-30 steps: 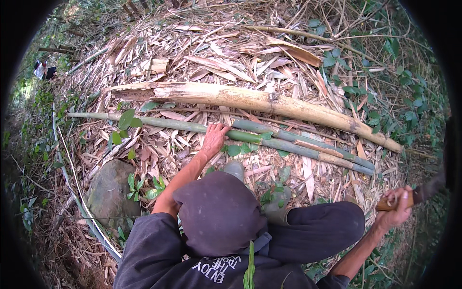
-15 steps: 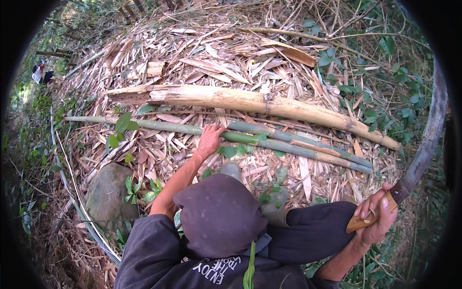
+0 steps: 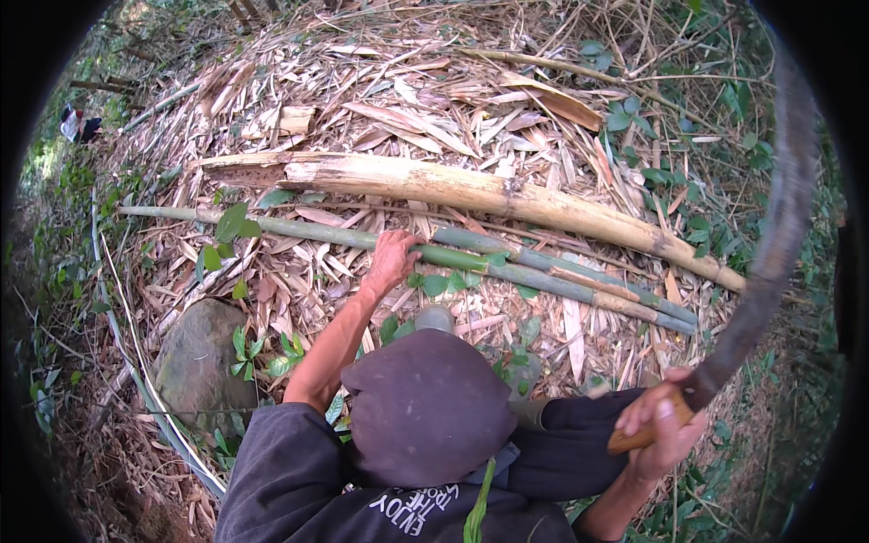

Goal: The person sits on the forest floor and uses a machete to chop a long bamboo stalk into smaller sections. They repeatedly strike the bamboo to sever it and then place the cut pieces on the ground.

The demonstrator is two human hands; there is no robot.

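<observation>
My left hand (image 3: 391, 261) grips a thin green bamboo pole (image 3: 299, 231) that lies across a bed of dry leaves, beside a second green pole (image 3: 579, 271). My right hand (image 3: 659, 425) is closed on the wooden handle of a long curved blade (image 3: 778, 235), which rises up along the right edge of the view, blurred. A thick pale bamboo trunk (image 3: 471, 190) lies just beyond the green poles. My dark cap (image 3: 425, 407) and dark sleeves fill the lower middle.
A rounded grey stone (image 3: 195, 362) sits at the lower left among small green plants. A thin pale cane (image 3: 136, 362) curves along the left. Dry bamboo husks (image 3: 434, 100) cover the ground. A distant person (image 3: 77, 125) stands at far left.
My right hand has swung the blade upward from low at the right edge to raised along the right side. My left hand stays on the green pole.
</observation>
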